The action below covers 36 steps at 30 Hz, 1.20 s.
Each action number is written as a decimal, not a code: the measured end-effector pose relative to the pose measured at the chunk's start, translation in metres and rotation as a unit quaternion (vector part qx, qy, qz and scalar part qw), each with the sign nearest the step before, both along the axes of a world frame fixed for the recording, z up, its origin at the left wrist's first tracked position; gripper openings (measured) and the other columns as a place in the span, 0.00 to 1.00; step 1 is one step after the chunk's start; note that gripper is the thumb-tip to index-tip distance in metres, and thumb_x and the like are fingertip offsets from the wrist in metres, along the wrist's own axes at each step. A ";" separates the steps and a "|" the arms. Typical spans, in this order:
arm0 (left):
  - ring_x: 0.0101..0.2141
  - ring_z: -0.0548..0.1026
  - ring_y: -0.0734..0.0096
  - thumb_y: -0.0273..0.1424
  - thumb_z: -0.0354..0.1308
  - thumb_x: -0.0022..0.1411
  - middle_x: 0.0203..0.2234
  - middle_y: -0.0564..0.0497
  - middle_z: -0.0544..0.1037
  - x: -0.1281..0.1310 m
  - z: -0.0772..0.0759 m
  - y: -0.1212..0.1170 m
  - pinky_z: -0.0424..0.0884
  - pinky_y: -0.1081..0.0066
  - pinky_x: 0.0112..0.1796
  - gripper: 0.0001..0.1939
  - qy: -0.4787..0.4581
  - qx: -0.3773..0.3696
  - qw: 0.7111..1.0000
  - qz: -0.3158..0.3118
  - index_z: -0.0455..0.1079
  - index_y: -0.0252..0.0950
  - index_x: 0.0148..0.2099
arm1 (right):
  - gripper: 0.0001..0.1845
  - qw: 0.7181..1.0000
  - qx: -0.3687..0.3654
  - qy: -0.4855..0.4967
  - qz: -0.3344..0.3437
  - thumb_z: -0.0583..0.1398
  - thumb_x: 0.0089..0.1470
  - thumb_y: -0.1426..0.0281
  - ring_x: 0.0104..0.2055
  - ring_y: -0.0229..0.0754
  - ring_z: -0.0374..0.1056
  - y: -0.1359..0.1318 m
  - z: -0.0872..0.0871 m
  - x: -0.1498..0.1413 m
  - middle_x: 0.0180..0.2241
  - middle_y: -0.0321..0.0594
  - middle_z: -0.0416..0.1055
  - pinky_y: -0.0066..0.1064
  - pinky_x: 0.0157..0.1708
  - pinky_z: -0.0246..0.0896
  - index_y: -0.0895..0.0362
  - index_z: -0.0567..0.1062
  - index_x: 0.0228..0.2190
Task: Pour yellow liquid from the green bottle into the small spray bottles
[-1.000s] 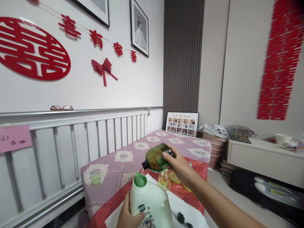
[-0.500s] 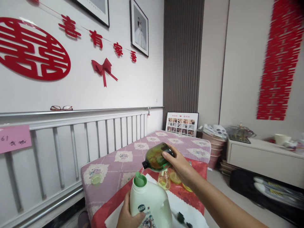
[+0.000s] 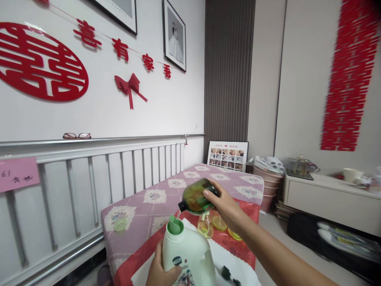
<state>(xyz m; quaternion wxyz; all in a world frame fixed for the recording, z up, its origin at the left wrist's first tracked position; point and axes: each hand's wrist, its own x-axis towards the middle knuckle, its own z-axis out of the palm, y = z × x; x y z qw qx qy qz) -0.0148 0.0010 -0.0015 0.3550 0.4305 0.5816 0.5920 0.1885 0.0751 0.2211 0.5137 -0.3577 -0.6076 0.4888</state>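
My right hand (image 3: 216,196) grips a dark green bottle (image 3: 197,196) tipped to the left, its black neck above the jug's mouth. A thin stream of clear liquid runs from it into the green spout. My left hand (image 3: 163,268) is closed around the side of a pale green detergent jug (image 3: 190,250), which stands upright with its cap off. Behind the jug is a clear container with yellow liquid (image 3: 205,226). A dark green pump head (image 3: 226,273) lies on the white cloth (image 3: 244,264) to the right. A pale green cap (image 3: 120,225) rests on the table at the left.
A purple patterned tablecloth (image 3: 137,220) and a red cloth (image 3: 131,262) cover the table. The radiator (image 3: 113,174) runs along its left side. Stacked pink baskets (image 3: 269,186) and a white cabinet (image 3: 330,198) stand beyond it at the right. Eyeglasses (image 3: 76,136) sit on the ledge.
Almost nothing differs. Both hands keep their places, with the bottle still tilted and liquid still flowing into the jug.
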 end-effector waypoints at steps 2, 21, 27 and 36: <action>0.49 0.78 0.57 0.31 0.60 0.37 0.56 0.39 0.77 0.000 0.000 0.000 0.71 0.71 0.50 0.50 0.007 0.001 1.000 0.005 0.55 0.27 0.66 | 0.37 1.000 0.003 -0.003 0.000 0.69 0.43 0.54 0.57 0.58 0.71 -0.001 0.001 0.000 0.55 0.45 0.75 0.48 0.56 0.68 0.50 0.71 0.54; 0.49 0.77 0.57 0.31 0.62 0.39 0.56 0.37 0.76 -0.002 0.000 0.000 0.71 0.69 0.50 0.51 -0.007 -0.008 1.000 -0.021 0.51 0.27 0.67 | 0.37 1.000 0.021 -0.012 -0.001 0.70 0.45 0.57 0.59 0.59 0.69 0.000 0.006 0.000 0.59 0.47 0.72 0.50 0.59 0.66 0.51 0.71 0.56; 0.50 0.77 0.53 0.33 0.61 0.38 0.56 0.35 0.76 -0.001 0.001 -0.001 0.70 0.66 0.52 0.51 -0.005 -0.009 1.000 -0.020 0.51 0.27 0.66 | 0.36 0.999 0.030 -0.012 0.000 0.70 0.44 0.56 0.60 0.57 0.68 0.000 0.006 -0.002 0.59 0.46 0.72 0.48 0.60 0.64 0.51 0.71 0.54; 0.50 0.77 0.55 0.34 0.62 0.37 0.56 0.36 0.76 0.001 0.004 -0.001 0.70 0.68 0.51 0.50 -0.005 -0.009 1.000 -0.004 0.54 0.28 0.64 | 0.40 0.999 0.043 -0.024 -0.007 0.70 0.42 0.55 0.60 0.57 0.69 -0.003 0.011 -0.002 0.59 0.49 0.72 0.47 0.60 0.65 0.54 0.70 0.56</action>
